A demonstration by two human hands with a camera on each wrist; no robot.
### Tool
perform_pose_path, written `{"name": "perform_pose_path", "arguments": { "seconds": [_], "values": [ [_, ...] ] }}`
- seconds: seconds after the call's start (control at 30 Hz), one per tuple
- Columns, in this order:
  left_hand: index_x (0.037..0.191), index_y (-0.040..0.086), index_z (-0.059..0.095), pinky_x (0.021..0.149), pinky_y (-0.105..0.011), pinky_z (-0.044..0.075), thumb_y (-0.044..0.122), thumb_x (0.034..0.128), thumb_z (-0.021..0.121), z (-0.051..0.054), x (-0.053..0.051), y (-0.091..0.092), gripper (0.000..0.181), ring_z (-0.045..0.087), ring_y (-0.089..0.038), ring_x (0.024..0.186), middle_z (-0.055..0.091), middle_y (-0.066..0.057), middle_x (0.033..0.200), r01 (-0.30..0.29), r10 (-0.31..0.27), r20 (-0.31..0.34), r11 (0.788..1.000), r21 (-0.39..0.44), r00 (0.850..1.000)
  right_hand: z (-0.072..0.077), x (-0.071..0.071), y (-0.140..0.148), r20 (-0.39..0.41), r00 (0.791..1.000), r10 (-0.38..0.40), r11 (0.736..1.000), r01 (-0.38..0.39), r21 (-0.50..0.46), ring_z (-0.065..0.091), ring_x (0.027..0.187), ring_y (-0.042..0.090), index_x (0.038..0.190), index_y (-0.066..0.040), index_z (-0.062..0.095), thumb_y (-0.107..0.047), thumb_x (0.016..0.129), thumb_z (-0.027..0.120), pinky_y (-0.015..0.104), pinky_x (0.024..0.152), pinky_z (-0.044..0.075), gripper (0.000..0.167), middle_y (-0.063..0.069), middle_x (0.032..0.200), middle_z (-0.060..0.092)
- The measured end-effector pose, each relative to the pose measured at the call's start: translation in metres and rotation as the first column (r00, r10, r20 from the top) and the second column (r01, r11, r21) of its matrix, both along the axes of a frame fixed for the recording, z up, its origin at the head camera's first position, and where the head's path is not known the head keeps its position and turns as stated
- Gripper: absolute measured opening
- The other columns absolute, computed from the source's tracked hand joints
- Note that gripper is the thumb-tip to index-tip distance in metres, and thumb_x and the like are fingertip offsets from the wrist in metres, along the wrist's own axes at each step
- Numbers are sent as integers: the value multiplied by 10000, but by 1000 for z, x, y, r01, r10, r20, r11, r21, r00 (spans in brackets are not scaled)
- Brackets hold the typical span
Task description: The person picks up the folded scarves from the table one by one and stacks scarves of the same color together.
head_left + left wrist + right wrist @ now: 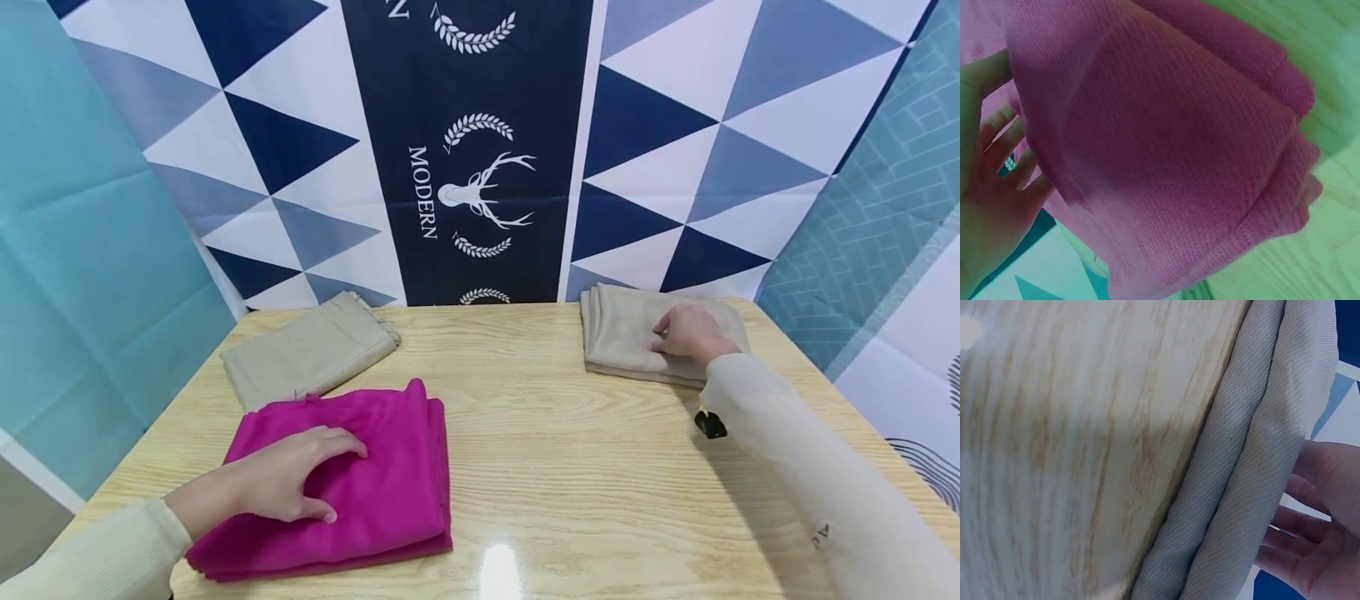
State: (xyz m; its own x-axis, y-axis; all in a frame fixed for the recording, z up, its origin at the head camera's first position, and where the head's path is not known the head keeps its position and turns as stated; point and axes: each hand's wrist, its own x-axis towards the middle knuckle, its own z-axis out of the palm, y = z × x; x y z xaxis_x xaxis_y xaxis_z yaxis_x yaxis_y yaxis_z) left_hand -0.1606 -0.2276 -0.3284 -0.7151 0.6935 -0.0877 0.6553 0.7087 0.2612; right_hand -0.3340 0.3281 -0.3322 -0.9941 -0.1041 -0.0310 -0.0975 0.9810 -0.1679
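- Because its folds bulge and droop softly, pink cloth [401, 492] likely handles light, limp and unbreakable; visible weave suggests little slip.
- Best hold, by judgement: a layered edge, thumb above, fingers beneath, all layers together, lest the stack unfold.
- Grey cloth [618, 333]: folded, edges rounded and thick; probably equally soft, same hold advised.
- Left hand [288, 477]: over pink cloth, at near left of table [525, 417]; thumb well apart from fingers, nothing clasped; fingertip contact uncertain.
- Right hand [688, 332]: over grey cloth, at far right; fingers loosely bent, gaps between, no pinch seen; tips hidden by the fold in the wrist view.
- Tan cloth [300, 354]: folded, far left, just behind pink cloth, untouched.
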Motion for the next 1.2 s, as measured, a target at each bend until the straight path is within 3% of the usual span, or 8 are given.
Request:
{"name": "perform_pose_path", "arguments": {
  "seconds": [0.2,0.47,0.7,0.97,1.2],
  "values": [
    [1282,232,533,995,-493,465,442,737,791,-1,3,-12,639,515,-258,1233,556,66,1300,0,0,-34,1000,9,999,0,-1,1,3,1000,0,1000,0,1,602,1049,436,1097,56,682,-270,833,719,535,910,492,421,263,1136,662],
    [1298,252,526,994,-492,482,505,734,767,-1,9,-24,663,512,-235,1241,548,82,1309,-41,41,-7,999,-18,999,-1,-1,-1,10,1000,12,1000,-12,7,606,1036,428,1097,55,682,-261,831,716,534,908,490,414,266,1139,659],
    [1280,291,533,968,-498,494,542,723,757,-3,14,-33,650,531,-233,1212,563,93,1285,-54,54,-36,999,5,998,-1,-2,-7,1,999,32,999,-32,10,618,1008,416,1087,56,685,-264,824,724,522,885,501,416,269,1124,664],
    [1240,255,563,948,-482,503,542,701,775,-1,7,-28,646,554,-243,1169,592,58,1247,-23,26,-59,999,45,998,0,-2,-5,8,1000,30,999,-30,27,619,993,403,1094,76,672,-259,835,713,524,887,499,425,279,1123,659],
    [1238,206,577,983,-519,479,451,677,829,7,6,-14,662,538,-273,1210,588,25,1269,-73,73,-9,997,8,997,1,-3,-1,9,999,32,998,-32,45,622,993,409,1084,80,672,-262,836,713,527,882,501,425,281,1116,661]
  ]
}}
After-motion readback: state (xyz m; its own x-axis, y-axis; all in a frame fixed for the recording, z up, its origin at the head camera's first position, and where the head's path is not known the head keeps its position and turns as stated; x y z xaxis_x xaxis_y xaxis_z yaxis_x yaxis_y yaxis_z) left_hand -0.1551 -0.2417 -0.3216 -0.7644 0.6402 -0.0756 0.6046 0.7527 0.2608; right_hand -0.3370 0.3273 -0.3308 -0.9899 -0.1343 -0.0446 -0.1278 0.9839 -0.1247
